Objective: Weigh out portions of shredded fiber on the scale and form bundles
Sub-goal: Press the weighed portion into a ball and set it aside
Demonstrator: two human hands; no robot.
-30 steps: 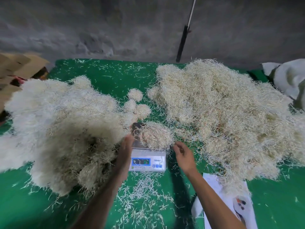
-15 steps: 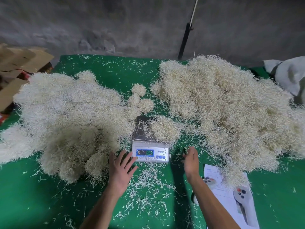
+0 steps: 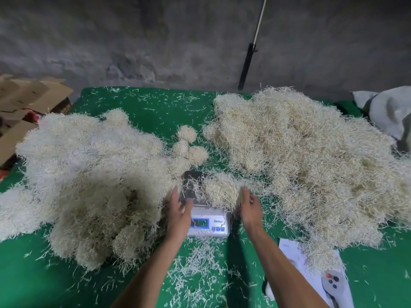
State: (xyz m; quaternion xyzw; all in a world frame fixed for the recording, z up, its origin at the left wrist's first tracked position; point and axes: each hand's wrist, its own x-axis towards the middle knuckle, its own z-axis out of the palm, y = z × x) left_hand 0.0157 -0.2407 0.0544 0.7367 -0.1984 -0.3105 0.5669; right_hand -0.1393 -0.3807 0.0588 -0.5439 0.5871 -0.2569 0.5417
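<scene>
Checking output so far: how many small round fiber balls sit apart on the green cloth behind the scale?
3 small round pale fiber balls: the farthest, one nearer on the left, one nearer on the right. More may be merged into the left heap's edge.

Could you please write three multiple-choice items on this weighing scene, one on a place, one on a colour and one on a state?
1. Where does the portion of fiber lie?
A. on the scale's right side
B. on the cardboard
C. on the white paper

2. What colour is the table cover?
A. blue
B. green
C. red

3. How is the left hand?
A. gripping a bundle
B. fingers straight, holding nothing
C. pressing a scale button

Answers:
1 A: the clump rests on the scale platform, overhanging its right edge, with the right hand beside it.
2 B: green shows between the two big piles.
3 B: its fingers lie extended at the platform's left edge, with no fiber in them.
</scene>
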